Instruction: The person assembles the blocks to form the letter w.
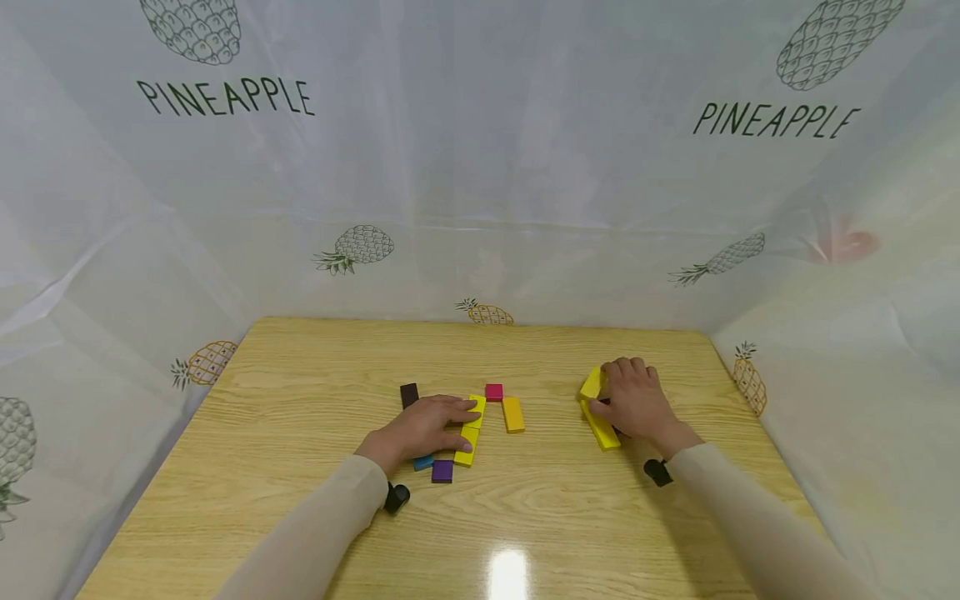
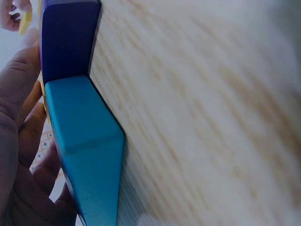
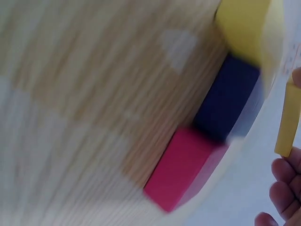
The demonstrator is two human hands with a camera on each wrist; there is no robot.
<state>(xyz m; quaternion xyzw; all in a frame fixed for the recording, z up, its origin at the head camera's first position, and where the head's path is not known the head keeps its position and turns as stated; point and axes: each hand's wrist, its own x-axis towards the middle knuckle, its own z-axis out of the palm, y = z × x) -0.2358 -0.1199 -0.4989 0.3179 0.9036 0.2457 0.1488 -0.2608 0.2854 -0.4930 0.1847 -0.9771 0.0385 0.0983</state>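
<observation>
My left hand (image 1: 427, 427) rests over a row of blocks, its fingers extended. Its fingertips touch an upper yellow block (image 1: 477, 406), and its thumb lies on a second yellow block (image 1: 465, 455). Close by are a purple block (image 1: 442, 472) and a blue block (image 1: 423, 462), which the left wrist view shows end to end beside the thumb. At the right, my right hand (image 1: 636, 400) pinches a yellow block (image 3: 288, 123) between thumb and fingers. Below that hand lies another yellow block (image 1: 600, 427). A dark block (image 3: 226, 98) and a red block (image 3: 181, 169) appear in the right wrist view.
A black block (image 1: 408, 394) lies behind the left hand. Between the hands are a small red block (image 1: 493, 392) and an orange-yellow block (image 1: 513, 414). The wooden table (image 1: 480, 525) meets a pineapple-print curtain (image 1: 525, 250) at its back and sides.
</observation>
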